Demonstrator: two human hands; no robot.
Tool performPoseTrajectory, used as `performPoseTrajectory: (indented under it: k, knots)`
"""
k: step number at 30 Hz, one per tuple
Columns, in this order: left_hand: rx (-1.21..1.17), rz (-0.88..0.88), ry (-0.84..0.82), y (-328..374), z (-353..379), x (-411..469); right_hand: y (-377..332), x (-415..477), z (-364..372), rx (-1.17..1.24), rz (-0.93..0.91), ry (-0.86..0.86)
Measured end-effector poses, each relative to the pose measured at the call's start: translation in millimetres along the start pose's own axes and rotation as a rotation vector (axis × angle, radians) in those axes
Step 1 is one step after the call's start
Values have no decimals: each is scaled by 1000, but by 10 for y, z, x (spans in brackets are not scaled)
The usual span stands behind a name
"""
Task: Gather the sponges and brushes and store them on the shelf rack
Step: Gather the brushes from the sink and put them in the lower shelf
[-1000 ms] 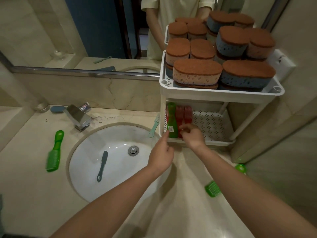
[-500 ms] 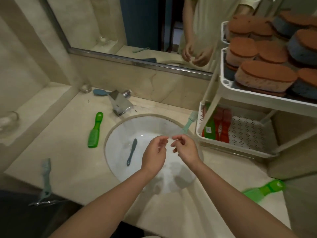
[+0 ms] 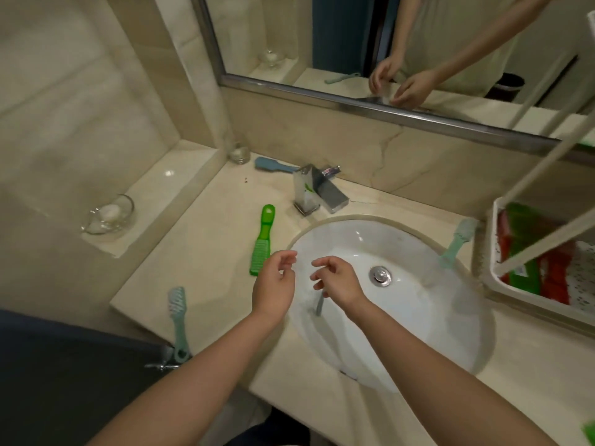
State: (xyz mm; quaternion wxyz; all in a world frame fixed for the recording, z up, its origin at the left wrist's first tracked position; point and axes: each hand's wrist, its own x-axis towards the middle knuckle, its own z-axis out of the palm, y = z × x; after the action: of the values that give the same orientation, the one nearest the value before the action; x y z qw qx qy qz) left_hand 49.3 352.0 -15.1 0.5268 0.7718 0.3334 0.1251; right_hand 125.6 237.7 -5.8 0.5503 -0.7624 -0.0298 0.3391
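My left hand [image 3: 274,282] and my right hand [image 3: 335,281] hover side by side over the left part of the white sink [image 3: 418,317], fingers loosely curled, holding nothing. Under my right hand lies a grey-blue brush [image 3: 318,304] in the basin, mostly hidden. A green brush [image 3: 261,241] lies on the counter just left of my left hand. A pale teal brush [image 3: 176,313] lies near the counter's front-left edge. Another teal brush [image 3: 457,243] rests at the sink's right rim. A blue brush [image 3: 273,165] lies behind the tap. The white shelf rack [image 3: 492,278] at the right holds green and red brushes [image 3: 544,265].
A chrome tap [image 3: 317,191] stands behind the sink. Two glass bowls [image 3: 108,214] sit on the left ledge and in the corner. A mirror [image 3: 354,43] spans the back wall. A green brush tip [image 3: 589,429] shows at the bottom right edge.
Both hands left the rack's lower tray, where they set brushes, and moved left over the sink. The view swung left, so the sponges on the top tray are out of sight.
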Motion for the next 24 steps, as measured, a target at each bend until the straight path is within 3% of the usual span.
performPoseTrajectory:
  k: [6, 16, 20, 24]
  knots:
    - [85, -33, 5, -211, -406, 359, -38, 286, 524, 20, 69, -3]
    - [346, -54, -132, -343, -601, 697, -67, 503, 901, -35, 88, 32]
    - [205, -96, -266, -380, -556, 697, -85, 491, 952, -27, 96, 34]
    - [2, -196, -269, -401, -459, 590, -120, 411, 938, 75, 126, 30]
